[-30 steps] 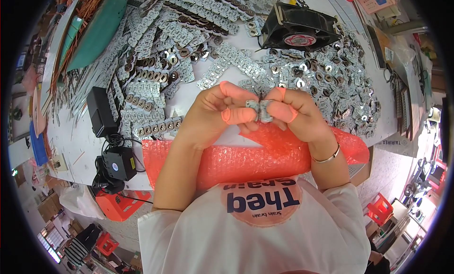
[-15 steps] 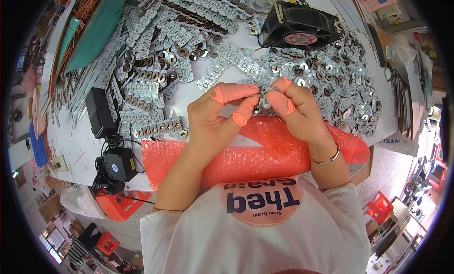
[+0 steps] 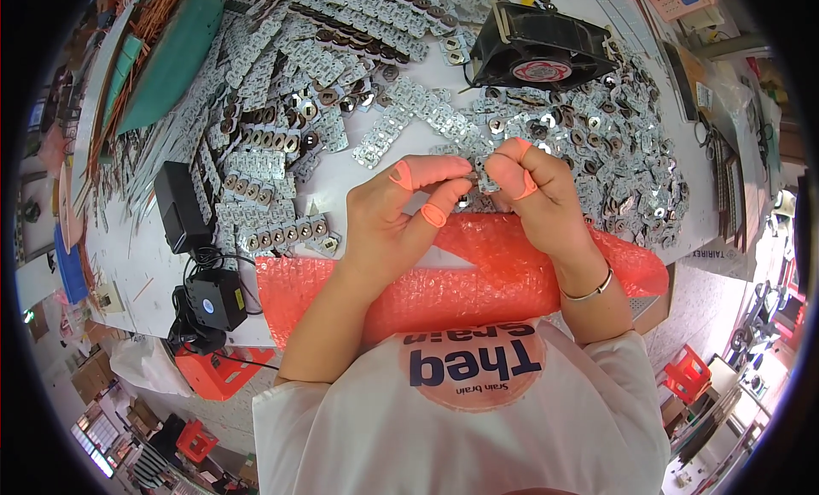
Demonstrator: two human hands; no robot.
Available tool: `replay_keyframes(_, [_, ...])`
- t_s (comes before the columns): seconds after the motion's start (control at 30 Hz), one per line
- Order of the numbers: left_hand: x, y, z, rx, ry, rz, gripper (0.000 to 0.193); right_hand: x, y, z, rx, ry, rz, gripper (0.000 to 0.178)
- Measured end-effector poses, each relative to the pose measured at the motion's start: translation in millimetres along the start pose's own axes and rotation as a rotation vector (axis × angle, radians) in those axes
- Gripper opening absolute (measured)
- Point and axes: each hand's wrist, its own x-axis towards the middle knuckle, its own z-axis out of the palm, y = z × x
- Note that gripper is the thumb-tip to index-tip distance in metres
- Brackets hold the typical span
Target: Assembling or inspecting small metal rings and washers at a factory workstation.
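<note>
Both my hands meet above the near middle of the table, orange finger cots on thumbs and index fingers. My left hand (image 3: pixel 384 213) pinches the left edge of a small silvery metal part (image 3: pixel 482 177) between thumb and index fingertip. My right hand (image 3: pixel 550 196) grips the same part from the right, thumb pressed against a bent index finger, other fingers curled. Much of the part is hidden by the fingertips. Under my wrists lies a sheet of red bubble wrap (image 3: pixel 461 290), bunched along the table edge.
Strips of stamped metal parts (image 3: pixel 333 60) cover the far left, and loose metal parts with dark discs (image 3: pixel 614 171) the right. A black fan (image 3: pixel 546 51) stands at the back. Black power adapters (image 3: pixel 217 299) with cables sit at left, near a green tray (image 3: pixel 175 60) of copper-coloured strips.
My right hand has turned slightly, and its thumb now covers more of the metal part. The left hand has shifted a little to the right, its pinch kept.
</note>
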Motion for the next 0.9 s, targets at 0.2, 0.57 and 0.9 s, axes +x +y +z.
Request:
replay_keyframes(0.2, [0,1,2,-0.146,0.14,-0.113,0.021,3,-7,-11,-0.185,-0.026,0.012,0.02])
replay_keyframes(0.57, [2,3,3,-0.423,0.034,-0.415,0.019,2,-14,-19,-0.393,-0.069,-0.094,0.013])
replay_keyframes(0.9, [4,11,-4,-0.615,-0.03,-0.442,0.021,2,-17,-6,0.009,-0.031,0.196,0.015])
